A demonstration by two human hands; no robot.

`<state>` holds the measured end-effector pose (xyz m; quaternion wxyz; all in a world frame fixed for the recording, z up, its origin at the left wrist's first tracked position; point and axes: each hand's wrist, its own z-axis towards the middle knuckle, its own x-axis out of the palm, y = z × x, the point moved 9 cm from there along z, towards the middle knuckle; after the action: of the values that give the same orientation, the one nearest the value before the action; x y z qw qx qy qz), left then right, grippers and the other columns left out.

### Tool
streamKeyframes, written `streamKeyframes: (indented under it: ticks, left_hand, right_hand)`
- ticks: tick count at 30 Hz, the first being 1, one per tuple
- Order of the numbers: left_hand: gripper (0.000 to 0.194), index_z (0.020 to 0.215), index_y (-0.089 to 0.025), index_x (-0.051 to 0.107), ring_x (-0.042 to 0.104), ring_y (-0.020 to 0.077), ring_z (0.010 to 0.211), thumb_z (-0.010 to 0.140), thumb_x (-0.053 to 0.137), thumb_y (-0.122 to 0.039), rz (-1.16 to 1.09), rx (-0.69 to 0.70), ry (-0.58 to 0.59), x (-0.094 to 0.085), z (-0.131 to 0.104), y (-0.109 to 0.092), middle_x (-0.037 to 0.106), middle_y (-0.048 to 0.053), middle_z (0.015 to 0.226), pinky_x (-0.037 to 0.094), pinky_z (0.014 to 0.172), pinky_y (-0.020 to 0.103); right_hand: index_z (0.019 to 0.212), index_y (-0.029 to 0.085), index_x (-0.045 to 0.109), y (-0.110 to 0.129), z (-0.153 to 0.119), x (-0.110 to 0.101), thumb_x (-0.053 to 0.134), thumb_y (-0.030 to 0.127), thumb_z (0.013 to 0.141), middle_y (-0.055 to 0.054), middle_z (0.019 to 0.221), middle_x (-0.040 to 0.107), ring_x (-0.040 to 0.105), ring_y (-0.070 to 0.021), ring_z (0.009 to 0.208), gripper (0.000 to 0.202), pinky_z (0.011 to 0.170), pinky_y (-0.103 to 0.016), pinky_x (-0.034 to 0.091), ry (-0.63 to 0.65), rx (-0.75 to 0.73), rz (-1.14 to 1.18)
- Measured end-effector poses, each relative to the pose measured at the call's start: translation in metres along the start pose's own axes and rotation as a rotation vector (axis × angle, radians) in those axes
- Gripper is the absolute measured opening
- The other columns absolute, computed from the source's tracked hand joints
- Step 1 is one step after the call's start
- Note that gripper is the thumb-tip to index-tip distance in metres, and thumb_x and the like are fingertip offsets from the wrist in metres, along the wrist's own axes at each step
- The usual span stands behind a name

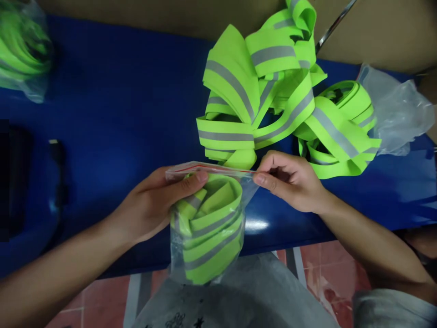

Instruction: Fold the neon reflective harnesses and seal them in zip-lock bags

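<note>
I count one clear plastic zip bag with a red seal line (176, 259) in hand, over the near edge of the blue table (136, 100); one neon-green strap bundle with grey stripes (211, 246) inside. Left hand (153, 202): fingers (194, 182) clamping the mouth's left side. Right hand (293, 182): pinching its right corner. Two heaps of matching loose strap beyond, tangled (273, 54) and coiled (341, 123); one crumpled clear bag (399, 114) right. One bagged strap roll (23, 59) upper left, cut off. One black cable (59, 159), tail lost in shadow. Can't count strap lengths. Left fingers partly hidden behind bag; can't tell if it's sealed.
</note>
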<state>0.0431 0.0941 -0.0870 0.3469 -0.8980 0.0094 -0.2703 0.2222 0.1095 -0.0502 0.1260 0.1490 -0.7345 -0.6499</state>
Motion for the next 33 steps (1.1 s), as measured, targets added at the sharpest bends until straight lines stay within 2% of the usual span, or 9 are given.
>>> streamKeyframes:
  ticks: [3, 7, 10, 13, 16, 20, 27, 30, 33]
  left_hand:
    - [0.028, 0.112, -0.023, 0.085, 0.081, 0.0245, 0.086, 0.091, 0.081, -0.041, -0.02, 0.007, 0.041, 0.001, 0.001, 0.002, 0.084, 0.009, 0.103, 0.064, 0.069, 0.027]
    - [0.028, 0.115, -0.027, 0.085, 0.08, 0.0213, 0.083, 0.093, 0.078, -0.043, 0.01, 0.033, 0.049, 0.001, 0.0, 0.002, 0.084, 0.006, 0.103, 0.062, 0.067, 0.022]
    - [0.038, 0.121, -0.027, 0.083, 0.08, 0.0207, 0.084, 0.095, 0.074, -0.052, 0.074, 0.029, -0.01, -0.003, -0.004, 0.002, 0.083, 0.006, 0.1, 0.061, 0.065, 0.02]
    - [0.043, 0.121, -0.025, 0.083, 0.079, 0.0205, 0.081, 0.095, 0.073, -0.057, 0.108, 0.048, -0.007, 0.002, -0.006, -0.001, 0.083, 0.006, 0.094, 0.058, 0.059, 0.019]
    - [0.039, 0.117, -0.026, 0.084, 0.078, 0.0214, 0.082, 0.092, 0.076, -0.055, 0.143, 0.088, -0.013, 0.006, -0.007, -0.004, 0.082, 0.005, 0.087, 0.06, 0.063, 0.021]
    - [0.028, 0.11, -0.029, 0.086, 0.079, 0.021, 0.087, 0.094, 0.075, -0.05, 0.14, 0.075, -0.004, 0.006, -0.005, 0.006, 0.082, 0.002, 0.083, 0.061, 0.069, 0.022]
    - [0.047, 0.132, -0.027, 0.078, 0.077, 0.0327, 0.106, 0.096, 0.069, -0.056, 0.039, 0.022, 0.066, 0.005, -0.008, 0.018, 0.082, 0.01, 0.112, 0.067, 0.08, 0.037]
    - [0.045, 0.134, -0.031, 0.076, 0.075, 0.035, 0.113, 0.095, 0.07, -0.053, 0.01, 0.024, 0.136, 0.008, -0.01, 0.019, 0.08, 0.009, 0.122, 0.067, 0.082, 0.039]
    - [0.045, 0.134, -0.031, 0.076, 0.074, 0.033, 0.117, 0.095, 0.071, -0.053, 0.079, 0.023, 0.101, 0.003, -0.009, 0.021, 0.08, 0.006, 0.122, 0.066, 0.087, 0.036]
  right_hand:
    - [0.08, 0.017, 0.06, -0.006, -0.002, -0.003, 0.083, 0.033, 0.09, 0.007, 0.062, 0.053, 0.047, -0.0037, 0.047, 0.03, 0.04, -0.015, 0.036, 0.009, 0.03, -0.02]
    - [0.092, 0.016, 0.065, -0.009, -0.005, -0.001, 0.077, 0.027, 0.094, 0.004, 0.072, 0.061, 0.059, -0.0057, 0.05, 0.016, 0.044, -0.016, 0.046, 0.097, 0.021, 0.032]
    - [0.091, 0.016, 0.066, -0.005, -0.005, -0.004, 0.079, 0.021, 0.091, 0.005, 0.07, 0.061, 0.055, -0.0046, 0.051, 0.014, 0.044, -0.015, 0.043, 0.089, -0.037, 0.063]
    - [0.082, 0.017, 0.064, -0.004, -0.003, -0.007, 0.083, 0.021, 0.085, 0.005, 0.067, 0.059, 0.051, -0.0049, 0.054, 0.02, 0.045, -0.015, 0.039, 0.026, -0.044, -0.021]
    - [0.079, 0.018, 0.06, -0.003, -0.002, -0.005, 0.081, 0.021, 0.084, 0.006, 0.065, 0.056, 0.047, -0.0054, 0.054, 0.022, 0.046, -0.016, 0.036, 0.023, -0.037, -0.081]
    - [0.083, 0.018, 0.06, 0.0, -0.002, 0.002, 0.072, 0.021, 0.089, 0.004, 0.071, 0.056, 0.048, -0.0062, 0.059, 0.014, 0.05, -0.017, 0.039, 0.114, -0.033, -0.105]
    - [0.088, 0.016, 0.062, 0.0, -0.005, 0.002, 0.072, 0.024, 0.092, 0.004, 0.07, 0.057, 0.05, -0.0062, 0.061, 0.014, 0.052, -0.016, 0.039, 0.25, 0.048, -0.105]
    - [0.086, 0.016, 0.061, 0.004, -0.007, 0.005, 0.071, 0.025, 0.094, 0.004, 0.068, 0.058, 0.049, -0.0055, 0.058, 0.016, 0.051, -0.017, 0.038, 0.297, 0.007, -0.091]
    - [0.08, 0.017, 0.057, 0.006, -0.007, 0.003, 0.071, 0.02, 0.091, 0.005, 0.067, 0.055, 0.046, -0.0049, 0.057, 0.018, 0.05, -0.017, 0.035, 0.271, -0.063, -0.129]
